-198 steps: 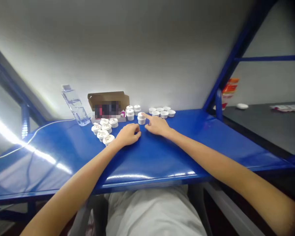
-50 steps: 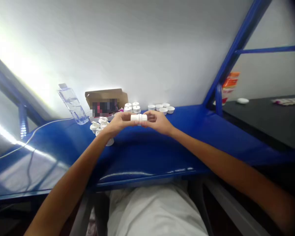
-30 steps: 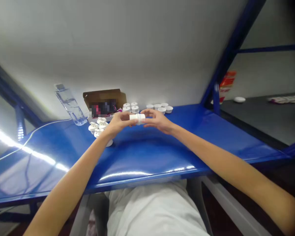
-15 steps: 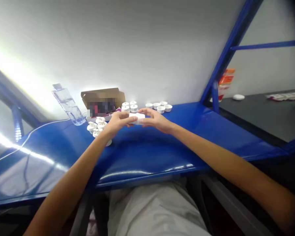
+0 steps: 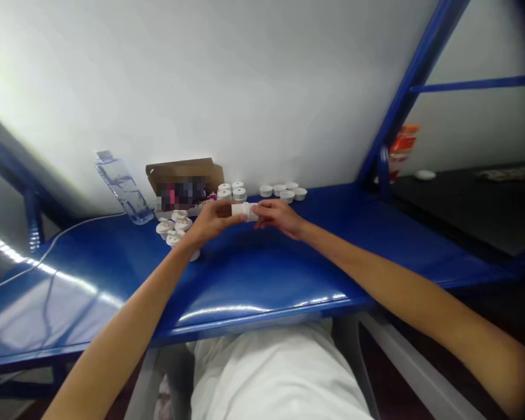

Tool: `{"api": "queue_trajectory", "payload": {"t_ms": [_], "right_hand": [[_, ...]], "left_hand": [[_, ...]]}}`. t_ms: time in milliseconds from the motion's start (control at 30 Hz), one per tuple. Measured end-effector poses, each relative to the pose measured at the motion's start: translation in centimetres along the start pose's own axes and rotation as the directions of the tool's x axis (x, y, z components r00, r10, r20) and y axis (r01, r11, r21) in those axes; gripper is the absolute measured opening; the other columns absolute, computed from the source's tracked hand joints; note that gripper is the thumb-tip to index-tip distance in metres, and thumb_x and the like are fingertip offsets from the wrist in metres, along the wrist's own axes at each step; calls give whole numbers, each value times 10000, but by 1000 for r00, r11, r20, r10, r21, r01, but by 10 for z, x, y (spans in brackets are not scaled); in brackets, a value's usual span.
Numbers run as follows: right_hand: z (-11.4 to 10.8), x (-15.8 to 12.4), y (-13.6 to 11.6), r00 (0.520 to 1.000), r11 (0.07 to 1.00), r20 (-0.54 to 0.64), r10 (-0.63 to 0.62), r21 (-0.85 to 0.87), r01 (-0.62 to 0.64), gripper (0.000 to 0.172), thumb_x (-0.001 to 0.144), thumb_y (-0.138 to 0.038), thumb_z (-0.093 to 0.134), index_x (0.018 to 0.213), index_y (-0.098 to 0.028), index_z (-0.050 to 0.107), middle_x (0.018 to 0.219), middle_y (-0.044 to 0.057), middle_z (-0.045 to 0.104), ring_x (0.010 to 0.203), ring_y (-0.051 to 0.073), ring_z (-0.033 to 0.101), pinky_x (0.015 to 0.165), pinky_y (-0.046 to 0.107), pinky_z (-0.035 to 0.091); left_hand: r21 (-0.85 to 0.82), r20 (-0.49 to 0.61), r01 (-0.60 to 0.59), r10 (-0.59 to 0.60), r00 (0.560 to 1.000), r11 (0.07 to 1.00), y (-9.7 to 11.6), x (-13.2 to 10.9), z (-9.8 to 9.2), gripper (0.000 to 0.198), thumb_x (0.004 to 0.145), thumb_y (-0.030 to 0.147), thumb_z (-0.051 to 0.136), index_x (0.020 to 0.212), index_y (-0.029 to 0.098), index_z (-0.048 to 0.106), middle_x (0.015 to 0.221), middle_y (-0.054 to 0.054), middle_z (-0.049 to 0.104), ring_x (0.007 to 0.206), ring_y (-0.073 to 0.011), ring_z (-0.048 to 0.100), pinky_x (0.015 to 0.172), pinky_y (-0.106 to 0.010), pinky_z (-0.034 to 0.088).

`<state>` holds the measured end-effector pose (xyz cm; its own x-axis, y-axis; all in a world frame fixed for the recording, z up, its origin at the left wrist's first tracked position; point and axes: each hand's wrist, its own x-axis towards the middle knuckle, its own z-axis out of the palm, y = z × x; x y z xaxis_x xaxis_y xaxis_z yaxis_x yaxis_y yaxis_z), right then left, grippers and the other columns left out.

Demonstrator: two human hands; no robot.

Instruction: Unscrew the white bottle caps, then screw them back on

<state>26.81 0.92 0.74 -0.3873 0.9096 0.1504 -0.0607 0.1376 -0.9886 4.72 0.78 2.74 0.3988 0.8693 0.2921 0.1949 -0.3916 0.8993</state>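
White cylindrical piece (image 5: 246,209) is clasped at one end by left hand (image 5: 213,221), pinched at other by right hand (image 5: 283,217); ends are best kept coaxial.

No text or number legible; the orange packet (image 5: 403,147) right of the cardboard box (image 5: 186,168) is blurred.

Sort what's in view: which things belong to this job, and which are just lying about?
Likely in the job:
held white piece
white cups
four clustered white pieces
leftmost white pieces

Probably just lying about:
clear bottle
open box
white cable
orange packet
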Motion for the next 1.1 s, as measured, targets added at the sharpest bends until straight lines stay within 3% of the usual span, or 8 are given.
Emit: {"api": "queue_trajectory", "payload": {"t_ms": [100, 300, 467, 533, 600, 733, 967, 1100], "right_hand": [[0, 2, 2, 1000, 1000, -23, 21, 3, -21, 363, 776, -499, 790, 845, -154, 704, 697, 38, 704, 655, 151, 672, 632, 252, 531], [-1, 6, 4, 987, 997, -157, -34, -73, 22, 318, 748, -394, 800, 916, -171, 647, 694, -8, 687, 571, 118, 630, 537, 220, 467], [-2, 6, 1, 989, 996, -148, -19, -88, 6, 362, 767, -493, 760, 892, -182, 622, 704, 0, 678, 579, 129, 625, 555, 239, 472], [-3, 5, 2, 982, 980, -181, -62, -198, 25, 374, 790, -535, 725, 892, -191, 617, 695, 2, 668, 592, 148, 626, 574, 262, 480], [-6, 6, 5, 955, 910, -230, -189, -406, 82, 380, 782, -532, 733, 928, -200, 618, 729, 7, 673, 647, 171, 637, 623, 285, 490], [-20, 9, 14, 882, 668, -219, -418, -732, 134, 378, 730, -468, 787, 959, -211, 629, 880, 21, 684, 758, 192, 625, 736, 315, 493], [-40, 17, 23, 883, 584, -214, -417, -807, 81, 335, 828, -367, 705, 1104, -180, 670, 1246, 103, 612, 791, 168, 631, 871, 342, 513], [-33, 12, 15, 938, 419, -181, -297, -907, -42, 377, 909, -333, 601, 1268, -237, 667, 1166, 96, 681, 939, 237, 650, 894, 358, 502]], "left_hand": [[51, 6, -37, 36, 999, 998, -7, 0, 3, 584, 700, 474, 852, 1146, 125, 709, 1087, -118, 761, 1013, -283, 706, 907, -386, 544], [293, 3, -153, 159, 987, 944, -15, -3, 10, 490, 789, 478, 767, 1152, 157, 692, 1064, -86, 733, 938, -241, 686, 850, -340, 530], [452, 5, -235, 261, 965, 860, -9, -6, 17, 408, 814, 463, 734, 1082, 167, 652, 979, -59, 707, 875, -218, 647, 826, -326, 504], [532, 15, -230, 262, 965, 815, -9, -7, 19, 371, 842, 475, 699, 1050, 171, 645, 952, -57, 698, 853, -220, 638, 807, -330, 493], [609, 61, -231, 245, 968, 759, -13, -7, 20, 352, 876, 481, 654, 1054, 178, 645, 971, -69, 692, 875, -233, 640, 810, -342, 488], [669, 190, -256, 172, 967, 698, -22, -9, 21, 370, 911, 467, 603, 1150, 188, 642, 1109, -104, 674, 966, -255, 653, 867, -375, 496], [695, 283, -294, 125, 951, 657, -22, -10, 24, 278, 915, 413, 594, 1053, 185, 677, 1066, -102, 675, 957, -244, 654, 882, -371, 500], [708, 296, -304, 123, 947, 637, -21, -10, 25, 236, 914, 384, 590, 1022, 195, 681, 1037, -92, 683, 957, -241, 655, 885, -366, 499]]}}
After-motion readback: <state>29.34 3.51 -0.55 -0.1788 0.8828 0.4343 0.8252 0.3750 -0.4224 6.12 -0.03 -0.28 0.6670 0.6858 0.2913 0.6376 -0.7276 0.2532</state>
